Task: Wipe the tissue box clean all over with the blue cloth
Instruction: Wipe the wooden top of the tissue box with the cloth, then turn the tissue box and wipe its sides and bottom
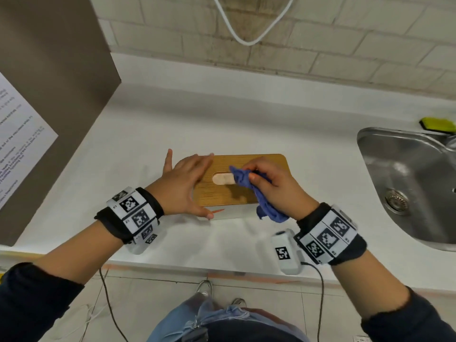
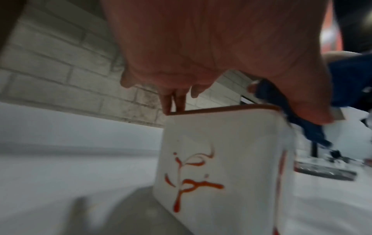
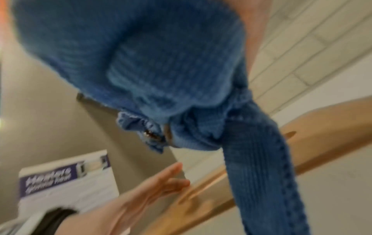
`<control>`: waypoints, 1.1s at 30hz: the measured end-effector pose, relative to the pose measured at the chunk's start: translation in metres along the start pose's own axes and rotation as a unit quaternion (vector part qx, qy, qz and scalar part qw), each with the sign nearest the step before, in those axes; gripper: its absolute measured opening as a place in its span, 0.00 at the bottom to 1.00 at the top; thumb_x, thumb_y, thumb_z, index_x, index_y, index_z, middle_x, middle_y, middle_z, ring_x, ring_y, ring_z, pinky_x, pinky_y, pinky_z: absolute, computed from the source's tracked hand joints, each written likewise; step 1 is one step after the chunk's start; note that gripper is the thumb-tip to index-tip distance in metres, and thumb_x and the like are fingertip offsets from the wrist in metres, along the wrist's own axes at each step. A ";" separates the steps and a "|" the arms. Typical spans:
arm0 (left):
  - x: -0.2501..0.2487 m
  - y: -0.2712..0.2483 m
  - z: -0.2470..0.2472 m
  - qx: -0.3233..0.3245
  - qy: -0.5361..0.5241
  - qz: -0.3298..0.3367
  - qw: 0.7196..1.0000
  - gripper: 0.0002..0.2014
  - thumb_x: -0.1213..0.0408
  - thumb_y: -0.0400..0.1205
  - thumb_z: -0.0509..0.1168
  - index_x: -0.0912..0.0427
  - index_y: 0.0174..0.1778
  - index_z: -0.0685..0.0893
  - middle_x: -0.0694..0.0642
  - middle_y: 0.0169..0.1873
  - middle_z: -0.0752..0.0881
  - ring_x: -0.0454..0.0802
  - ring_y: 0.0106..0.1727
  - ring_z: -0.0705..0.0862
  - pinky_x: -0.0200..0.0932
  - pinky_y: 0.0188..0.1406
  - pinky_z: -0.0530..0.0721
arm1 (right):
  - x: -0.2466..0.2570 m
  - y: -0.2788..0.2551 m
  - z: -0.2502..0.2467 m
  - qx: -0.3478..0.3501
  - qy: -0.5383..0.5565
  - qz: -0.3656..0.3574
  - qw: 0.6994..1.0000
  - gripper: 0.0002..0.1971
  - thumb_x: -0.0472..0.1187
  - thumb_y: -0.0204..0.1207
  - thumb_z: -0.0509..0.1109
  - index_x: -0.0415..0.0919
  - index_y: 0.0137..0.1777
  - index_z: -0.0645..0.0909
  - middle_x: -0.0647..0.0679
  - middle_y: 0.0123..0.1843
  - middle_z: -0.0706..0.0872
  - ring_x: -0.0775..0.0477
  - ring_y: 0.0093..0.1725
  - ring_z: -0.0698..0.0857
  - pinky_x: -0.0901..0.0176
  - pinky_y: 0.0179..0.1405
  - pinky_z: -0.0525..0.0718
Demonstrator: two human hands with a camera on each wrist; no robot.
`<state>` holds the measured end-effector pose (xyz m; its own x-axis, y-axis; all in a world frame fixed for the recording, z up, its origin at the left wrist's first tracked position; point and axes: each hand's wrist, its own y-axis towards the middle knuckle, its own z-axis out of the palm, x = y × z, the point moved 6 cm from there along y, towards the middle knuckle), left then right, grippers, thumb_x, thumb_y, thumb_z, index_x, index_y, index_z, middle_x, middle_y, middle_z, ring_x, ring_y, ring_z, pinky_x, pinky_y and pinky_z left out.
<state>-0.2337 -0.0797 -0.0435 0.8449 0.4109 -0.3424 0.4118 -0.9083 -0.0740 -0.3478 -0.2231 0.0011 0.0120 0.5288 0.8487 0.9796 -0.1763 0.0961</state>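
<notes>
My right hand (image 1: 270,180) is bunched around the crumpled blue knitted cloth (image 1: 249,186), fingers and thumb curled tight on it, and the wad sits on the wooden lid right beside the oval slot (image 1: 223,179), with a loose tail of the cloth hanging off the near edge toward me. My left hand (image 1: 183,180) lies flat with straight, spread fingers on the left end of the lid, thumb down along the near side, steadying the box without curling round it.

The tissue box (image 1: 243,183), white-sided with a brown wood-grain lid with rounded corners, stands on the white desk (image 1: 153,124) in front of me, roughly midway between the brown cabinet panel (image 1: 49,95) on my left and the steel sink (image 1: 407,183) on my right. From my left wrist I see the box's white end wall (image 2: 217,159) streaked with red-orange sauce (image 2: 189,184), and another red smear running down the neighbouring side. A thin red streak (image 1: 217,211) also shows at the near edge just by my left thumb.

A yellow-green sponge (image 1: 438,124) rests behind the sink by the tiled wall (image 1: 320,45).
</notes>
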 end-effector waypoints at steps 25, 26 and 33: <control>-0.067 0.048 -0.006 0.165 -0.204 0.015 0.965 0.16 0.44 0.78 0.54 0.33 0.62 0.73 0.44 0.51 0.85 0.33 0.51 0.82 0.45 0.59 0.76 | -0.048 -0.072 -0.040 -0.443 -0.005 0.004 0.897 0.10 0.39 0.79 0.58 0.53 0.52 0.77 0.49 0.53 0.81 0.51 0.51 0.79 0.69 0.53 0.72; -0.064 0.048 -0.006 0.170 -0.216 0.012 0.961 0.15 0.50 0.81 0.55 0.37 0.64 0.71 0.42 0.51 0.83 0.28 0.50 0.80 0.37 0.57 0.75 | -0.048 -0.068 -0.036 -0.435 -0.058 0.012 0.899 0.10 0.42 0.78 0.58 0.49 0.54 0.79 0.45 0.56 0.81 0.50 0.52 0.77 0.70 0.54 0.69; -0.035 0.021 -0.001 0.144 -0.334 -0.002 0.932 0.23 0.42 0.79 0.54 0.41 0.70 0.70 0.36 0.67 0.76 0.29 0.65 0.74 0.24 0.62 0.70 | -0.056 -0.056 -0.016 -0.370 -0.202 0.035 0.906 0.14 0.47 0.78 0.62 0.54 0.62 0.79 0.48 0.68 0.73 0.46 0.57 0.66 0.54 0.58 0.65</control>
<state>-0.2547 -0.1126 -0.0323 0.4034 0.3605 -0.8410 0.2237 -0.9301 -0.2914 -0.4067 -0.2563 -0.0430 0.2886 0.7290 0.6207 0.5731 -0.6509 0.4979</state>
